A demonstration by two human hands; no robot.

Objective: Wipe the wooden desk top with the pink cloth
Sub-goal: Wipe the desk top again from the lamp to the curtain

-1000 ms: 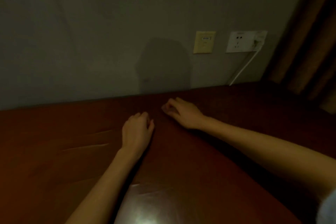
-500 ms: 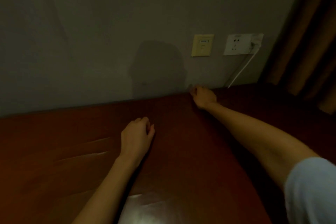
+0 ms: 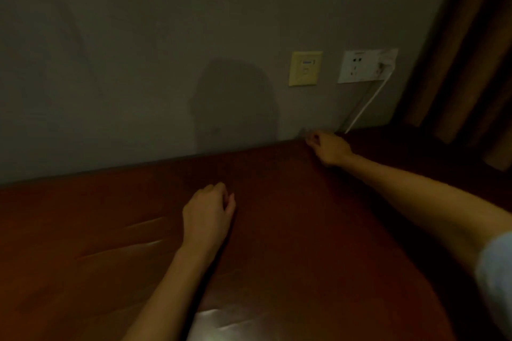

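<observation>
The pink cloth cannot be made out in this dim head view. If it is anywhere in reach, it is most likely bunched under or inside the right grip (image 3: 329,149), but no pink shows there, only a faint grey blur at the fingertips. That grip sits at the far edge of the wooden surface (image 3: 291,216), right where it meets the wall (image 3: 138,63), with the arm stretched out. Its fingers are curled downward, and whether they are clamped on the cloth or simply folded is something I cannot tell.

The left grip (image 3: 206,213) rests nearer, about mid-depth on the surface, with fingers loosely curled and nothing visible in it. It looks like a bracing hand.

On the wall just above the right grip are a yellow wall plate (image 3: 305,68) and a white socket (image 3: 360,66). A white cable (image 3: 365,106) runs from the socket down to the back edge, close beside the right grip. A curtain (image 3: 471,63) hangs at the far right.

Judging by the reach, the step in hand is wiping along the back edge. The next move probably calls for a steady pull across or toward the body with even pressure, keeping clear of the cable.
</observation>
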